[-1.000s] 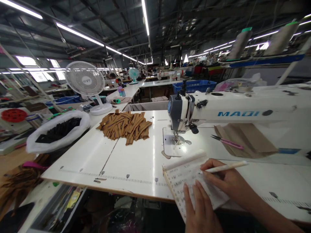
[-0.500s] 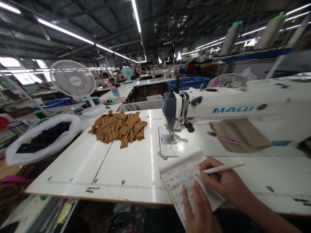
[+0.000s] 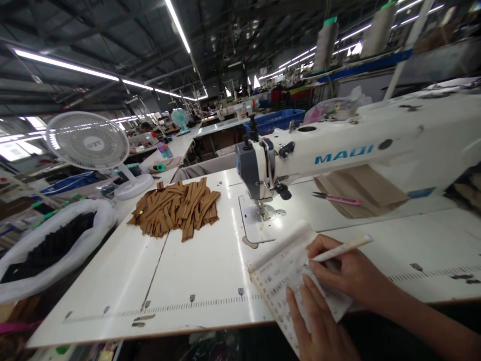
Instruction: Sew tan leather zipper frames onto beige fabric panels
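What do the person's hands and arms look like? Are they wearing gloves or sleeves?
No gloves. Both hands are bare: the left hand and the right hand. No rings or watch show. The right forearm is bare too, with no sleeve in sight. The left arm is mostly out of the picture.

Glossy white laminate bench; thin lined paper notepad at its near edge; matt tan cloth strips behind; smooth enamelled sewing machine, shiny metal needle plate.

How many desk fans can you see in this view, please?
2. A large white fan stands at the left, just beyond the sewing table's far left corner. A small teal fan sits on a distant table behind it. Others may be hidden further back.
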Demonstrator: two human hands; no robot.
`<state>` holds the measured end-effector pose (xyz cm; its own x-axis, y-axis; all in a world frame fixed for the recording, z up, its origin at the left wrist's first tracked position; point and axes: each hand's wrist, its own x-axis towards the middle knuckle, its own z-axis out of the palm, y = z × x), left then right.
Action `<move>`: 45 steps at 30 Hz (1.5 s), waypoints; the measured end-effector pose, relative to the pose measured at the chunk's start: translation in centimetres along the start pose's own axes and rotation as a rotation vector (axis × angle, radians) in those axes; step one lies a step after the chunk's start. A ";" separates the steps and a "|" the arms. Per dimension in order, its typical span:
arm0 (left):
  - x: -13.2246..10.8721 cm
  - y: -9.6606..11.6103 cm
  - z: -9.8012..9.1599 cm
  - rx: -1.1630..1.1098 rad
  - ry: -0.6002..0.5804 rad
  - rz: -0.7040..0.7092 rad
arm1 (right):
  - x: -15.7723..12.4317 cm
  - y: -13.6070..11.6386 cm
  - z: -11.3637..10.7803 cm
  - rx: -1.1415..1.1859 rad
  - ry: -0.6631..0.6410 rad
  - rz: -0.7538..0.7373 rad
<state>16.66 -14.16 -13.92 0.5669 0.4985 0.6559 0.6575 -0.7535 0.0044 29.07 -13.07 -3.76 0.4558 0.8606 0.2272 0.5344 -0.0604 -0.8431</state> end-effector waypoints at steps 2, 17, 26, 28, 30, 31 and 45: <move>0.3 0.1 -0.3 -0.001 0.037 -0.029 | 0.0 0.1 0.0 -0.010 -0.004 -0.006; 1.1 0.2 -1.4 0.091 0.037 -0.015 | -0.6 -1.6 0.2 0.000 0.034 0.026; 0.8 -1.3 -2.0 0.086 -0.010 0.084 | -0.7 -1.4 0.2 -0.014 0.025 0.016; 0.8 -1.2 -2.1 0.087 -0.031 0.079 | -0.7 -1.5 0.2 -0.018 0.023 0.020; 1.0 -1.2 -2.2 0.071 -0.030 0.105 | -0.8 -1.6 0.1 -0.021 0.023 0.026; 1.1 -1.2 -2.3 0.062 -0.019 0.112 | -0.8 -1.6 0.1 -0.024 0.023 0.029; 1.3 -1.4 -1.9 0.045 0.117 0.049 | -0.6 -1.7 0.0 -0.022 0.050 0.043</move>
<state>15.49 -13.33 -11.63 0.5388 0.4063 0.7380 0.6537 -0.7543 -0.0619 27.94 -13.48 -2.47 0.5134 0.8307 0.2152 0.5288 -0.1087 -0.8418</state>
